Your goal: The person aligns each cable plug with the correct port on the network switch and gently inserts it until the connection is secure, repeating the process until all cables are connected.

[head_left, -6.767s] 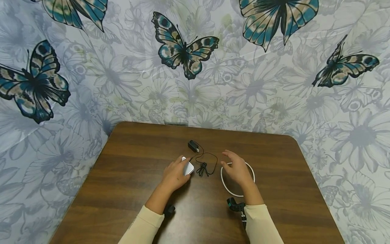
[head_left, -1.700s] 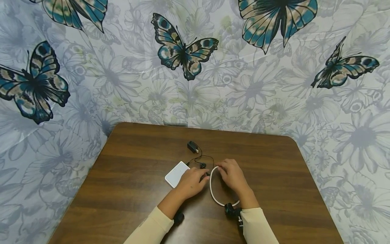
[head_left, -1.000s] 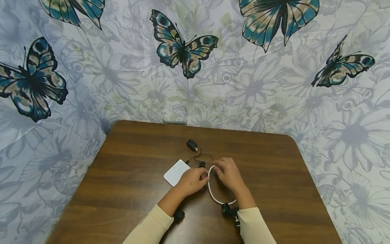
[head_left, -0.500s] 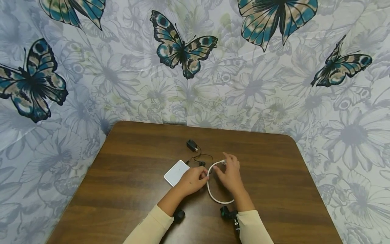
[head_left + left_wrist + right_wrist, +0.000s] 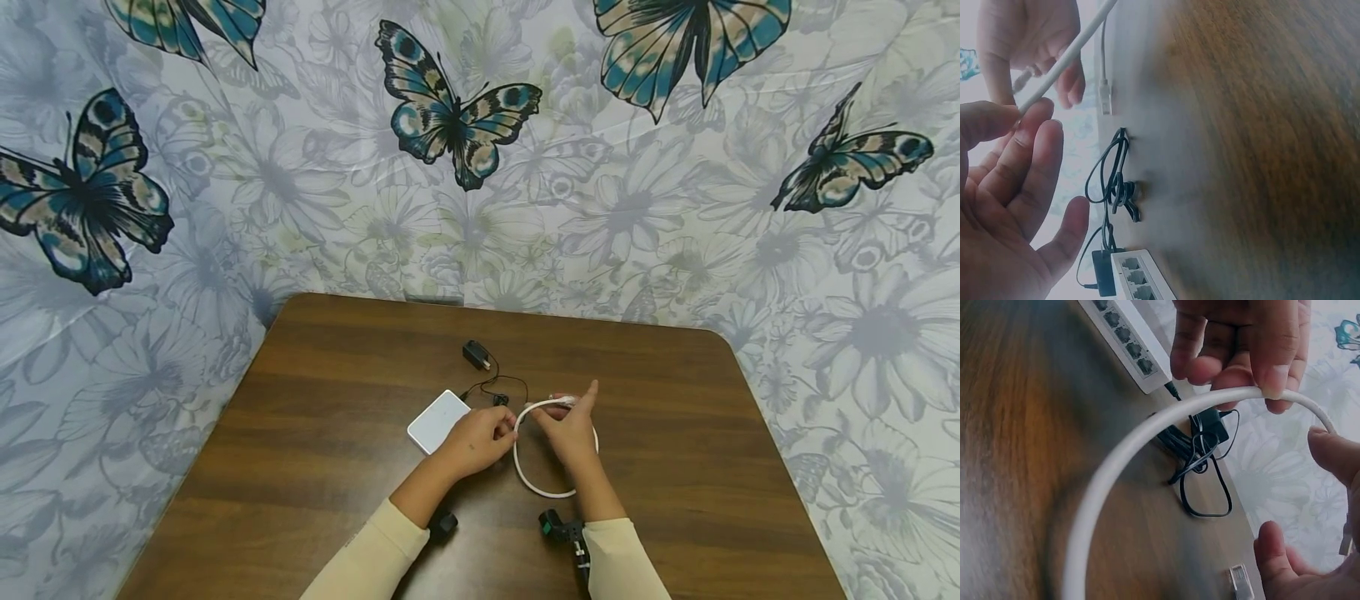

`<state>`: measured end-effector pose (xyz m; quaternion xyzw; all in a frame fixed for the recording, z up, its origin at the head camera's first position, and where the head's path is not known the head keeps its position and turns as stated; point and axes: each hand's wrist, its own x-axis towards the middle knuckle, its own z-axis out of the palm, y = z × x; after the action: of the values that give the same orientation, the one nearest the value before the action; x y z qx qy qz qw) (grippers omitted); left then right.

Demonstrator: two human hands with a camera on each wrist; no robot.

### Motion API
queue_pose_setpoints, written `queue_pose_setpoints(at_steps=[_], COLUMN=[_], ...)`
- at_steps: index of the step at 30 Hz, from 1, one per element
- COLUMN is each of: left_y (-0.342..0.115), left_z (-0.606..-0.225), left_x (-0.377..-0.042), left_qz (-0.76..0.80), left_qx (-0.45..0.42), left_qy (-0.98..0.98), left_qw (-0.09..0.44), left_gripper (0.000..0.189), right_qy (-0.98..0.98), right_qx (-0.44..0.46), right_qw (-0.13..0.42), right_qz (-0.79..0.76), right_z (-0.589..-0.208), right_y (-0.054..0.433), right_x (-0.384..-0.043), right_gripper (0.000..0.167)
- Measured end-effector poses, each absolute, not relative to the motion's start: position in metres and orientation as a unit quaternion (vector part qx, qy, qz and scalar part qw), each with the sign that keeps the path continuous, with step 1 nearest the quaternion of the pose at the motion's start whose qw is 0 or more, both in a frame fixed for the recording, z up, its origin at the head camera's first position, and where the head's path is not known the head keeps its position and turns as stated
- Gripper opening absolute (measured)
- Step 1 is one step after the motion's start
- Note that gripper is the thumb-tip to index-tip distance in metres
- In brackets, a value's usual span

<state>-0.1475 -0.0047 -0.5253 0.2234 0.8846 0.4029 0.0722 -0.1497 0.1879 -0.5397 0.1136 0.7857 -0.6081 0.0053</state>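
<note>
A white network cable (image 5: 517, 457) forms a loop above the table, pinched between the thumb and index finger of my left hand (image 5: 474, 442). My right hand (image 5: 572, 433) holds the same cable close to one end, its index finger stretched out and its thumb against the cable. In the right wrist view that end's plug (image 5: 1346, 540) shows partly behind the fingers. The cable's other clear plug (image 5: 1105, 100) lies on the table. Left of my left hand is a white network switch (image 5: 437, 423), its row of ports (image 5: 1124, 334) facing the hands.
Behind the switch lie a black power adapter (image 5: 476, 354) and its thin black cord (image 5: 513, 377), partly bundled. The brown wooden table (image 5: 360, 367) meets a butterfly-patterned wall covering (image 5: 630, 217) at the back.
Earlier my left hand was on the switch; now it pinches the cable. Over the last second my right hand has slid right along the cable toward its end, index finger straightening.
</note>
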Motion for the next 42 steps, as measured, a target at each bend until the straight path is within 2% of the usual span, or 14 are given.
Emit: queue_pose_setpoints(at_steps=[8,14,16,23,30,37,42], left_y=[-0.005,-0.004,-0.003,-0.003,-0.004,-0.003,-0.002], left_z=[-0.523,-0.526,-0.526,-0.526,-0.526,-0.527,-0.528], left_x=[-0.146,-0.145,-0.145,-0.144,-0.145,-0.145,-0.145], left_qz=[0.406,0.416,0.417,0.42,0.423,0.421,0.42], left_qx=[0.222,0.224,0.223,0.219,0.217,0.226,0.223], left_qy=[0.883,0.878,0.878,0.878,0.877,0.876,0.877], left_qw=[0.075,0.074,0.071,0.067,0.073,0.062,0.067], left_gripper=[0.006,0.008,0.007,0.006,0.005,0.006,0.006], right_qy=[0.531,0.352,0.318,0.24,0.28,0.311,0.335], right_qx=[0.104,0.124,0.126,0.092,0.053,0.026,0.01], right_qw=[0.035,0.046,0.045,0.037,0.036,-0.006,-0.014], right_qz=[-0.84,-0.926,-0.939,-0.966,-0.958,-0.95,-0.942], right_z=[-0.53,-0.526,-0.526,-0.526,-0.525,-0.523,-0.52], right_y=[0.185,0.188,0.189,0.192,0.191,0.187,0.185], right_x=[-0.151,-0.153,-0.153,-0.15,-0.153,-0.153,-0.153], right_gripper=[0.086,0.019,0.009,0.014,0.016,0.017,0.022])
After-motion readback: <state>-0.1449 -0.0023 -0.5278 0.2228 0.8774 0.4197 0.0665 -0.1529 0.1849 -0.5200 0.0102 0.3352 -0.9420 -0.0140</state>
